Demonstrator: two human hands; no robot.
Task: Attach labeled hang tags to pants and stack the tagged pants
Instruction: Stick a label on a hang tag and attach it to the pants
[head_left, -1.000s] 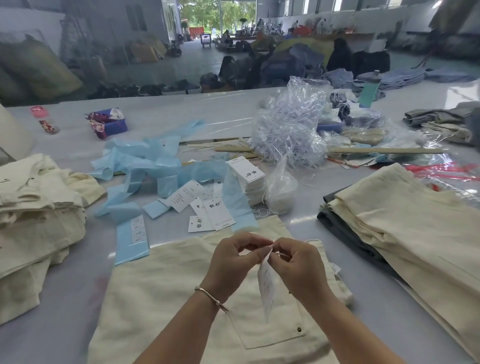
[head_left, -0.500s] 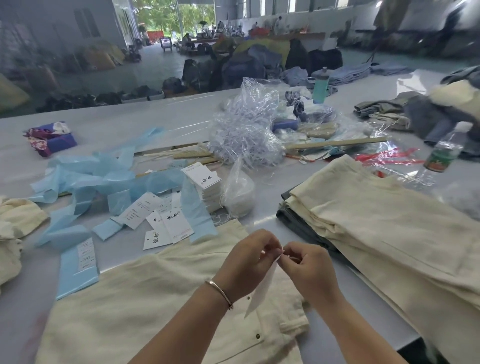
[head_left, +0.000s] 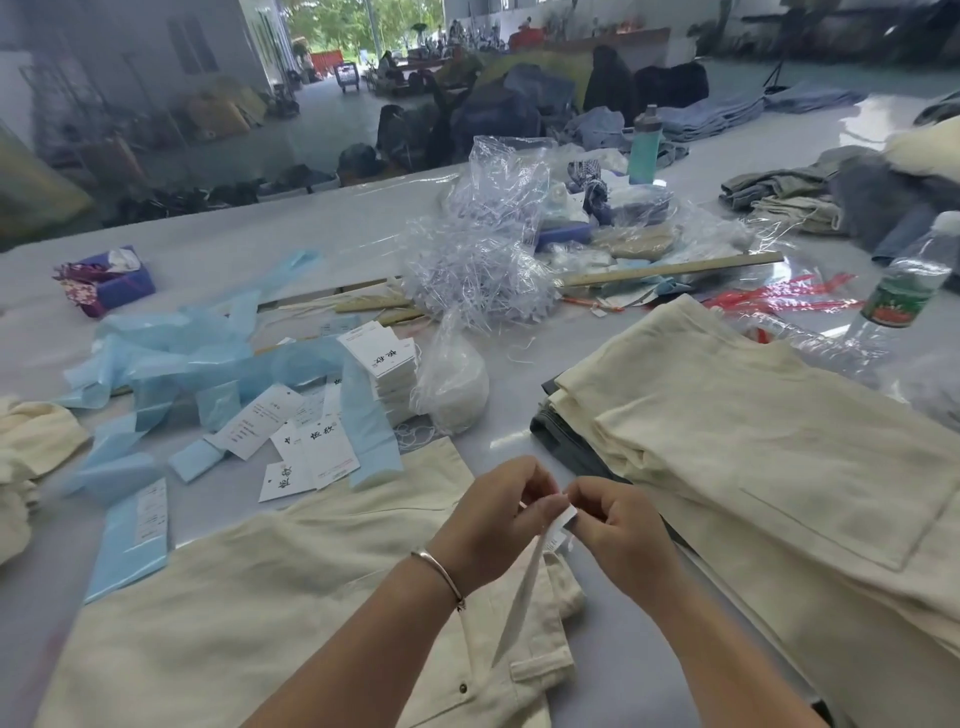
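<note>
Both hands pinch one white hang tag (head_left: 524, 597): left hand (head_left: 491, 514) and right hand (head_left: 615, 525) meet at its top, holding it above the cream pants (head_left: 249, 597), likely to thread its string

A teal bottle (head_left: 644, 144) stands behind crumpled plastic (head_left: 493, 249).
</note>
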